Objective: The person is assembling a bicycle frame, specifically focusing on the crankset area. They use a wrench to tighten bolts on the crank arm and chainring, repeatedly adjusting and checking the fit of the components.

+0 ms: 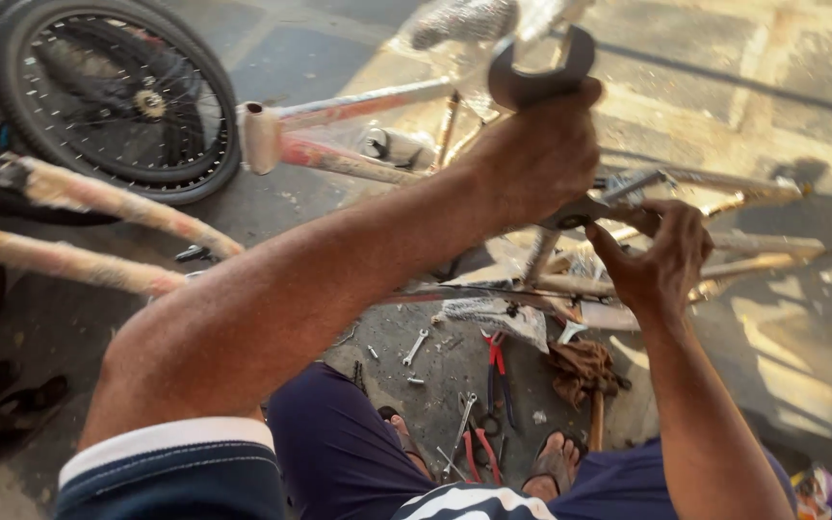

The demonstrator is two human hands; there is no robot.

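Grey steel spanner (541,72) is clamped in the left hand (536,154), its long axis running up and away from the knuckles. Right hand (657,255) sits just below-right, fingers pinching a second wrench (609,197) (the smaller one) against the bike frame (339,159).

Floor (705,67): grey concrete, stained, sunlit on the far right. Far left, a spoked bicycle wheel (113,91) lies flat. Near left, a pair of dark sandals (12,404). Near centre, loose tools are scattered: a small spanner (415,346), red-handled pliers (496,364), a second red-handled pair (479,448), a brown rag (585,366) just right of them, and a wooden handle (596,421) beside the rag.
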